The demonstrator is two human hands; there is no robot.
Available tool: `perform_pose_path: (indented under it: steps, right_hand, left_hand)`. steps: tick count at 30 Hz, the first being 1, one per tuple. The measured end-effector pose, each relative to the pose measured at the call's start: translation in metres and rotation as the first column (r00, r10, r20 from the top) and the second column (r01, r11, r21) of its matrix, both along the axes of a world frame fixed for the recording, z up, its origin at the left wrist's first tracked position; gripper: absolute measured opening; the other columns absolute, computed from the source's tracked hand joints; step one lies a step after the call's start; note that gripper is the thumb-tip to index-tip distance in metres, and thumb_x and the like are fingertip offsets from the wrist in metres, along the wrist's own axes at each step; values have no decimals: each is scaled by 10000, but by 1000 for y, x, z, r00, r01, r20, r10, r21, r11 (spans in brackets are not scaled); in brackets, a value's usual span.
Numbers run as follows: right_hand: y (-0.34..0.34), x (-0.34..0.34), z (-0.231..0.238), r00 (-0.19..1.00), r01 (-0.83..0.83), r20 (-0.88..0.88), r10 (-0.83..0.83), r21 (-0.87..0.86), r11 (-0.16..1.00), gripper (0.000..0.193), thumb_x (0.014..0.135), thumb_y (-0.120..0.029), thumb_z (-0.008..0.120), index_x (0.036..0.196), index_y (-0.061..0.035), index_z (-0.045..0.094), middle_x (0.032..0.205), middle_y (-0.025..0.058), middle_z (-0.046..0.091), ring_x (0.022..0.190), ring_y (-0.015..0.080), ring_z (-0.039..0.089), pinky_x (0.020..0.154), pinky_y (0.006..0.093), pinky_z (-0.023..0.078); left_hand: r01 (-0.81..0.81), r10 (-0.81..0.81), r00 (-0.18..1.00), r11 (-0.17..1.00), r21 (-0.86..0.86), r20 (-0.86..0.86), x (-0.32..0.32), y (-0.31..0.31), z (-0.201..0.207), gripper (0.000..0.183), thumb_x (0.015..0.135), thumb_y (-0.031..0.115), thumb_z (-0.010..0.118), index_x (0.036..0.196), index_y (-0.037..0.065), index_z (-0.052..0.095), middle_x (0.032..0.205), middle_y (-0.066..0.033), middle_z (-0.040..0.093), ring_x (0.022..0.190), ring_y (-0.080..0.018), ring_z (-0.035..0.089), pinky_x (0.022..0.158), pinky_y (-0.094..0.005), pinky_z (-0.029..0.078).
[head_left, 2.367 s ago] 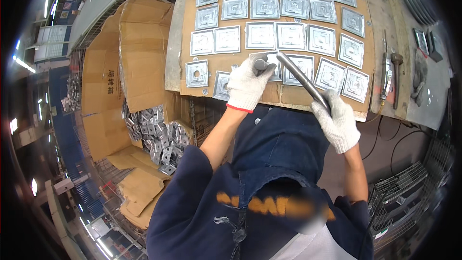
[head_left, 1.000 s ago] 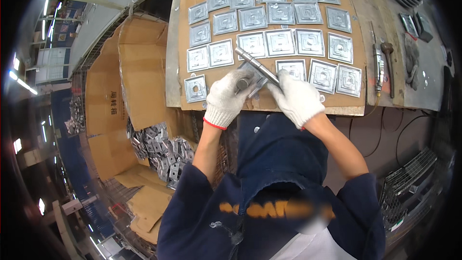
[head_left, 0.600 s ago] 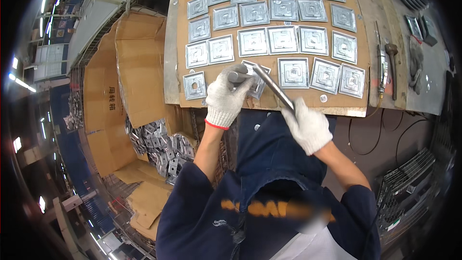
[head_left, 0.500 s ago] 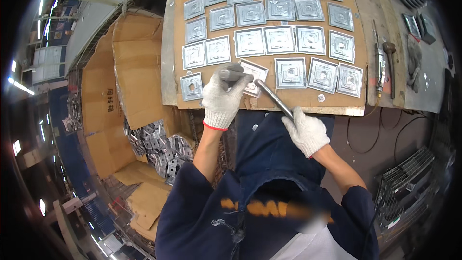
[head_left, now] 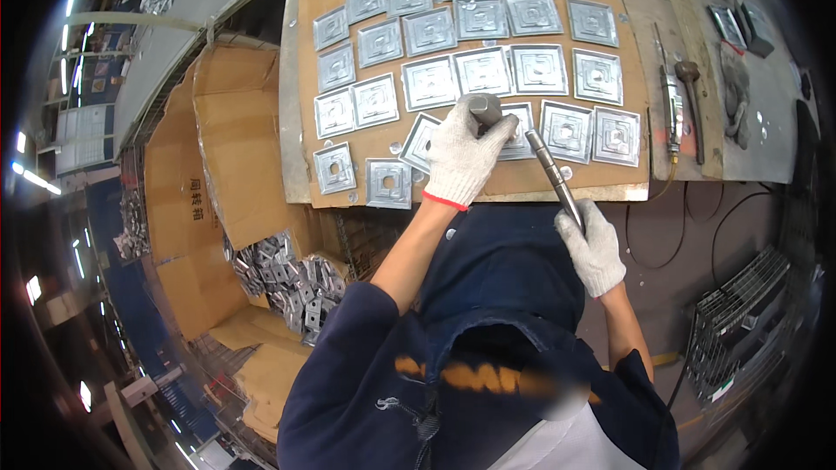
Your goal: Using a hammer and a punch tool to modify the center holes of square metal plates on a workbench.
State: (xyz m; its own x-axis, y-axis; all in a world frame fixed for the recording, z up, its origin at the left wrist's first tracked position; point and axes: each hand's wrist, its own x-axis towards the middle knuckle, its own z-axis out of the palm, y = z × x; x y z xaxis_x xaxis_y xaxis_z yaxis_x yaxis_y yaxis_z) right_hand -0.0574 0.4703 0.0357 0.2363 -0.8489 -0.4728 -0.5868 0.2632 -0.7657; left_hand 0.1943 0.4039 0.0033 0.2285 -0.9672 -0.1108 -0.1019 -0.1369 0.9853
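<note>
My left hand (head_left: 466, 152), in a white knit glove with grey fingertips, is over the nearest row of square metal plates, fingers curled in. Its thumb lies against the left side of one plate (head_left: 520, 141); whether the fingers grip it is hidden. A tilted plate (head_left: 420, 144) is partly covered by this hand. To its lower left a plate with a central hole (head_left: 388, 181) rests at the board's front edge. In my gloved right hand (head_left: 594, 248), a slim steel rod-shaped tool (head_left: 554, 176) is gripped at its lower end, pointing up and left.
More square plates (head_left: 429, 80) lie in rows on the cardboard-topped table (head_left: 522, 184). At right are a slim tool with a hose (head_left: 671, 109), a hammer-like tool (head_left: 691, 100) and a grey glove (head_left: 737, 96). At lower left, a carton (head_left: 239, 130) stands by piled metal parts (head_left: 296, 287).
My left hand has moved right, from the now tilted plate to the plate beside it. My right hand has drawn the rod-shaped tool back and to the right. The whole view has shifted slightly.
</note>
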Motion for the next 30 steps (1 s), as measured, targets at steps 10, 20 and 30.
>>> perform_pose_path:
  steps: [10,20,30]
  right_hand:
    - [2,-28,-14,994,108,13,-107,-17,994,390,1024,-361,696,1124,13,653,819,218,649,732,357,647,727,439,523]
    - [-15,-16,2,1000,0,17,2,-109,994,414,1011,-375,715,1120,21,666,857,233,687,773,370,696,741,432,534]
    - [-62,23,118,982,-29,139,132,-572,820,339,994,-263,776,1179,-7,650,814,139,704,644,231,693,647,362,546]
  left_hand:
    - [-46,44,984,999,7,170,-13,5,-12,280,919,24,837,1130,3,654,867,-21,695,776,-80,632,720,-268,542]
    - [243,-253,881,967,76,399,14,-3,9,299,944,146,837,1206,50,729,996,-66,791,907,-107,735,809,-286,607]
    - [268,-350,841,932,243,413,31,-5,9,435,932,401,829,1265,133,749,1001,-158,786,920,-334,772,826,-399,608]
